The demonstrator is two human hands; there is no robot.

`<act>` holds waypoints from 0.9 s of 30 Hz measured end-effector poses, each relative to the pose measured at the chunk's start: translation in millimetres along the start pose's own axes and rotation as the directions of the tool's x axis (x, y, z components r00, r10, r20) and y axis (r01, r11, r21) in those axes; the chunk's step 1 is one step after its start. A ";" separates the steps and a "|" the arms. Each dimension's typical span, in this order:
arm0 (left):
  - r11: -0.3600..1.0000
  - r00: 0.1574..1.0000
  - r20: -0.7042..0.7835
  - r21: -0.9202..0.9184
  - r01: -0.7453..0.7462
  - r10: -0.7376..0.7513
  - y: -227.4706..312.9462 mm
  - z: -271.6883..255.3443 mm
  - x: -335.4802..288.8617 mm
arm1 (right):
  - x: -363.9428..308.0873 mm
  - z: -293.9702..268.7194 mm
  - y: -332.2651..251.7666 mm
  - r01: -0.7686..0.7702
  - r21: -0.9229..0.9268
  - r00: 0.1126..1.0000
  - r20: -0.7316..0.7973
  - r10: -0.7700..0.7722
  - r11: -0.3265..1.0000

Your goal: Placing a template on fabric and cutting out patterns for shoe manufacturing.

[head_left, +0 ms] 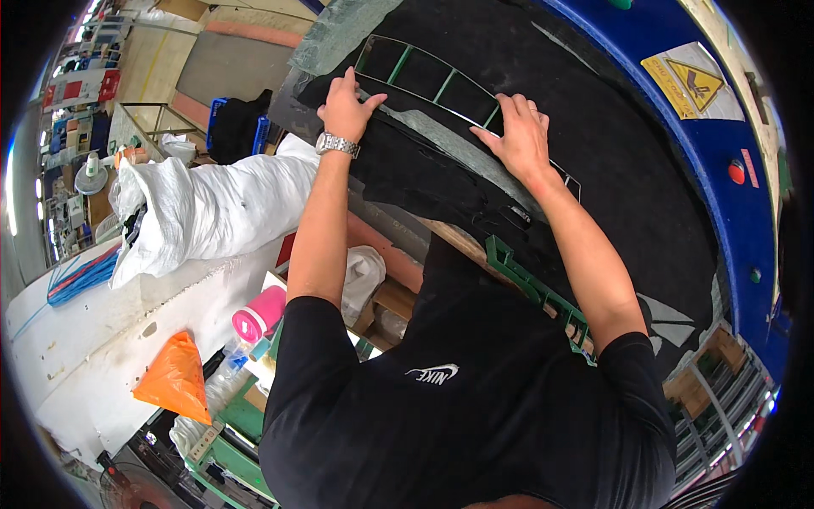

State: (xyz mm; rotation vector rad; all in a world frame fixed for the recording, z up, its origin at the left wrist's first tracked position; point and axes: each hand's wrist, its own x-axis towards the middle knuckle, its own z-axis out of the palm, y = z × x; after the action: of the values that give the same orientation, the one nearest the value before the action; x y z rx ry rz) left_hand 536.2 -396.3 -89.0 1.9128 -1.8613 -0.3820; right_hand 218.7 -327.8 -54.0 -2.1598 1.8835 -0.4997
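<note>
A long, narrow metal cutting die (445,86) with green crossbars lies on black sheet material (610,144). My left hand (346,110) is at the die's left end, fingertips at the corner and thumb spread along the near side. Farther right, my right hand (521,140) grips the near edge, thumb on one side and fingers reaching over. Part of the die passes under that hand, and its right end shows beyond my wrist. A greyish strip (458,140) and cut, ragged black material (424,178) lie on the near side, below the die.
A blue machine frame (678,136) with a yellow warning label curves along the right. White sacking (220,204) lies on a pale table (102,339) at left. An orange bag (176,377), a pink-lidded container (259,314) and blue cords (83,278) are nearby. A green rail (534,288) runs before me.
</note>
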 end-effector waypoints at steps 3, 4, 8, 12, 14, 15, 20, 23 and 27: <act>0.999 1.000 -0.001 0.023 0.027 -0.026 -8.4 0.5 2.3 | -12.1 -19.9 19.3 0.127 0.113 0.992 0.014 -0.129 0.985; 0.997 0.997 0.011 0.031 0.072 -0.073 -6.9 -2.4 2.6 | -23.2 -34.1 28.1 0.164 0.116 0.986 0.005 -0.166 0.980; 0.984 0.998 -0.013 0.163 0.064 -0.063 -5.8 -0.8 10.3 | -81.8 -69.8 77.0 -0.088 0.200 0.991 0.119 0.065 0.976; 0.995 0.990 -0.104 0.015 0.095 -0.093 -20.7 11.5 11.1 | -110.8 -74.3 80.6 -0.257 0.230 0.958 0.191 0.215 0.939; 0.998 0.991 -0.116 0.003 0.064 -0.064 -19.5 14.4 12.7 | -120.4 -62.7 87.1 -0.132 0.208 0.991 0.059 0.122 0.969; 0.997 0.992 -0.105 0.028 0.071 -0.068 -19.4 15.1 12.7 | -122.5 -58.1 89.7 -0.099 0.223 0.995 0.025 0.095 0.970; 0.996 0.995 -0.054 -0.034 0.078 -0.079 -18.9 9.5 9.5 | -131.2 -48.9 80.4 -0.041 0.230 0.999 0.027 0.035 0.972; 0.983 0.996 -0.060 -0.174 0.059 -0.071 -21.5 8.1 6.9 | -131.9 -46.4 78.4 -0.042 0.229 0.999 0.008 0.041 0.973; 0.987 0.996 -0.057 -0.151 0.053 -0.062 -27.3 4.4 6.0 | -135.8 -53.8 81.5 0.010 0.184 1.000 -0.013 -0.008 0.983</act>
State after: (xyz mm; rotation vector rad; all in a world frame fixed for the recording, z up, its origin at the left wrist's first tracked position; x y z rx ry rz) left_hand 558.1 -402.9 -105.6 1.8587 -1.6918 -0.4626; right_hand 107.5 -202.9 -50.5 -2.0508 1.7583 -0.6632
